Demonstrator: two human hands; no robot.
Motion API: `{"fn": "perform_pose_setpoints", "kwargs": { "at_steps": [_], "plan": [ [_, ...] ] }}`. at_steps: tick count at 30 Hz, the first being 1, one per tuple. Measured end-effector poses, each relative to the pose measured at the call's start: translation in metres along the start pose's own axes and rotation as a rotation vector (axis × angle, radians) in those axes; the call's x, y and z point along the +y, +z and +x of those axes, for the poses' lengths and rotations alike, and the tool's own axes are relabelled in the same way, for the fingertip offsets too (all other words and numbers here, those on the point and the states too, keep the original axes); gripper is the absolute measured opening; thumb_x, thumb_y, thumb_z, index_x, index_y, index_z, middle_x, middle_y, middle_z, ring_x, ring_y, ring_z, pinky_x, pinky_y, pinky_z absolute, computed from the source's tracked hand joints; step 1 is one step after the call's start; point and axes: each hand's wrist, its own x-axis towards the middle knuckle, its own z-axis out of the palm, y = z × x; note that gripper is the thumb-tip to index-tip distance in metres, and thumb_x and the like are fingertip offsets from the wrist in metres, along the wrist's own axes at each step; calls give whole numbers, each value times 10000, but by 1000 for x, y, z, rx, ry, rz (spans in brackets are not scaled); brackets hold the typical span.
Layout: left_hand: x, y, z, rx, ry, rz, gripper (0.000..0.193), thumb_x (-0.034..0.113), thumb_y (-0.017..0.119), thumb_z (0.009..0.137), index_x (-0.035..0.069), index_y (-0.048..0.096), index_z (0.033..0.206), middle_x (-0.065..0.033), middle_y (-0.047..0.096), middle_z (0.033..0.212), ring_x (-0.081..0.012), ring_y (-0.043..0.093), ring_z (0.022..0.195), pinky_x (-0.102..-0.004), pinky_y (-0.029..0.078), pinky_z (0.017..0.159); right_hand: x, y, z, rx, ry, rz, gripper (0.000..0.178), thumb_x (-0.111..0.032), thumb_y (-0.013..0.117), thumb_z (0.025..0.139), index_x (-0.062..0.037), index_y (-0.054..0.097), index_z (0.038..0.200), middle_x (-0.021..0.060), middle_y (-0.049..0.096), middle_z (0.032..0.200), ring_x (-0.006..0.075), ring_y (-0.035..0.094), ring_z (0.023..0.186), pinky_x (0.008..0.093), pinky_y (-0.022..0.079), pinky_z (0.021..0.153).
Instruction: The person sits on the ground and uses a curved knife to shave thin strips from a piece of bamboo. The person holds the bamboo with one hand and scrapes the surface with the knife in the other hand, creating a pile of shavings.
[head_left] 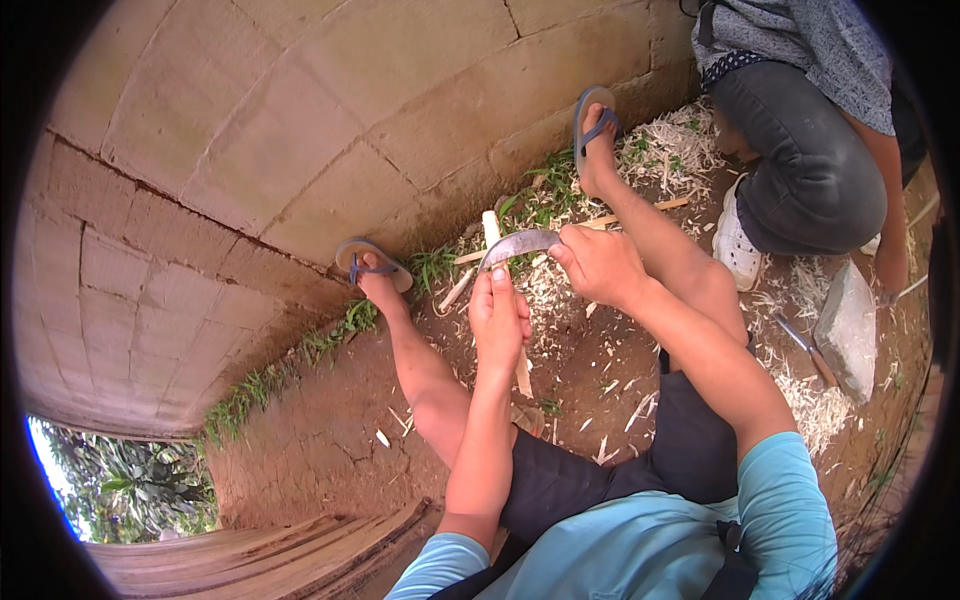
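Between my raised hands, a curved sickle blade (522, 243) lies across a pale wooden strip (491, 229). My left hand (498, 318) is closed around the strip, which shows above the blade and again below my fingers. Its thumb is up at the blade's tip end, apparently touching it. My right hand (604, 264) grips the sickle at the other end; the handle is hidden inside my fist. Underneath, another long wooden stick (655, 208) lies on the ground among pale shavings (548, 302).
A block wall (300, 110) rises ahead, with grass along its foot. At the right another person in dark trousers (815, 165) crouches beside a grey stone (848, 325) and a knife (806, 348). My sandalled feet rest near the wall. Wooden boards (270, 555) lie at lower left.
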Motion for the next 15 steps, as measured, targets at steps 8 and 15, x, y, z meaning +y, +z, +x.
{"fn": "perform_pose_setpoints", "kwargs": {
  "at_steps": [8,15],
  "plan": [
    [-4,-5,-1,-63,10,-70,270,343,352,1010,103,422,908,17,418,548,-45,337,368,-195,298,312,1,-2,-2,-94,5,36,349,-375,438,944,-79,510,775,119,589,606,343,597,561,444,468,496],
    [-2,11,-13,-61,4,-63,292,358,333,1010,103,406,888,13,367,529,-60,298,355,-205,263,302,30,7,4,66,-155,-91,420,-451,426,937,-87,505,742,117,577,555,315,595,492,427,471,439]
  ]
}}
